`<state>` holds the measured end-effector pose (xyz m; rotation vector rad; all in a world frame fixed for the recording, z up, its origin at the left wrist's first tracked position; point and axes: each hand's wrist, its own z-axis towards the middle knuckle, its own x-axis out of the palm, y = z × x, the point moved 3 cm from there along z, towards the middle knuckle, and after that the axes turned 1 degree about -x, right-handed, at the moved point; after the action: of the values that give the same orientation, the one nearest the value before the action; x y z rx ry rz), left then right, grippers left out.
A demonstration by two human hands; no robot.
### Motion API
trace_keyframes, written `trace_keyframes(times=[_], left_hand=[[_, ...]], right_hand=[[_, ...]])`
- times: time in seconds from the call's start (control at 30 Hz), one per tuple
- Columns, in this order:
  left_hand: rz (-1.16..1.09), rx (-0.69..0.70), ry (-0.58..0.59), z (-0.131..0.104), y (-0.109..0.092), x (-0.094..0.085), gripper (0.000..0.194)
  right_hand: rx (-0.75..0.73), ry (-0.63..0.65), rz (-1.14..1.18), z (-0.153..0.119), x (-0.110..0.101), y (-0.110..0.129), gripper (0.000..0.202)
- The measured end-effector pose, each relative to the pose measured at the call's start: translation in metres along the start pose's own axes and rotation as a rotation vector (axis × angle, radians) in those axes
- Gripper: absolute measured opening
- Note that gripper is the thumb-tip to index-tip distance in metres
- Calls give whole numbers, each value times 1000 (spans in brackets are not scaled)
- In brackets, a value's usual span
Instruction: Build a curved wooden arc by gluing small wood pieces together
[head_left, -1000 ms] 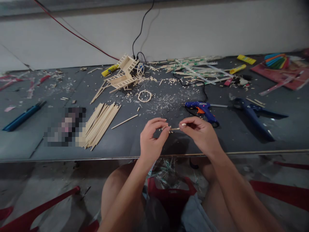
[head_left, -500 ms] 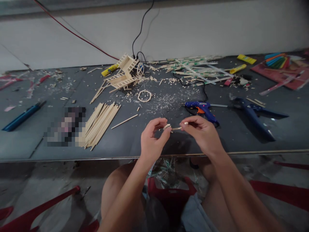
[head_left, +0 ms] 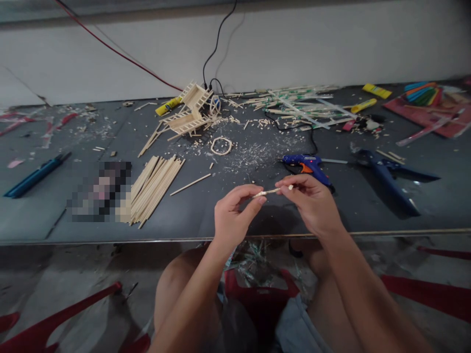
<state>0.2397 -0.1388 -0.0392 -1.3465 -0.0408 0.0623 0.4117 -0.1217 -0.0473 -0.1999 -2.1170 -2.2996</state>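
Between my two hands, above the table's front part, is a small piece made of pale wooden sticks (head_left: 271, 191). My left hand (head_left: 235, 213) pinches its left end between thumb and fingers. The right end sits in the pinched fingers of my right hand (head_left: 311, 201), where a pale tip sticks out. How its parts are joined is too small to tell. A blue glue gun (head_left: 305, 164) lies just beyond my right hand. Farther back, a ring of short sticks (head_left: 221, 146) rests on the dark table (head_left: 198, 213).
Left of my hands are a bundle of sticks (head_left: 156, 191), a single stick (head_left: 190, 185) and a blue cutter (head_left: 33, 176). A small stick model (head_left: 189, 115) stands behind. Blue pliers (head_left: 393, 181) lie right, and green-marked sticks (head_left: 294, 105) at the back.
The small stick piece has turned and now lies in a straighter line between my hands. My left fingers have come down closer to my thumb, and my right hand has shifted slightly right.
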Motion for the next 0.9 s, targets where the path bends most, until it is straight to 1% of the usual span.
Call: trace_keyframes(times=[0.1, 0.2, 0.27, 0.37, 0.43, 0.5, 0.63, 0.73, 0.8, 0.83, 0.9], left_hand=[[-32, -49, -42, 0, 0, 0, 13], [-89, -151, -134, 4, 3, -2, 16], [-133, -216, -163, 7, 7, -3, 19], [-279, -318, -160, 11, 15, -2, 28], [-394, -383, -143, 12, 19, 1, 34], [-466, -425, -120, 12, 21, 4, 33], [-490, -459, -134, 12, 23, 6, 25], [-449, -454, -169, 13, 24, 4, 24], [-414, -441, -192, 13, 25, 1, 25], [-398, -436, -200, 14, 25, 0, 25], [-378, -428, -209, 14, 27, -3, 26]], right_hand=[[19, -1, 23, 0, 0, 0, 17], [67, 15, 33, 0, 1, -1, 21], [98, 39, 61, 0, 2, -2, 21], [129, 58, 94, 0, 4, -3, 20], [145, 40, 97, 1, 5, -4, 20], [164, 15, 110, 2, 7, -4, 21], [202, 1, 155, 3, 9, -7, 25], [207, -6, 103, 6, 6, -11, 25], [174, -78, 38, 11, -1, -11, 23], [134, -147, 7, 13, -6, -10, 21], [20, -335, -42, 19, -23, -5, 16]])
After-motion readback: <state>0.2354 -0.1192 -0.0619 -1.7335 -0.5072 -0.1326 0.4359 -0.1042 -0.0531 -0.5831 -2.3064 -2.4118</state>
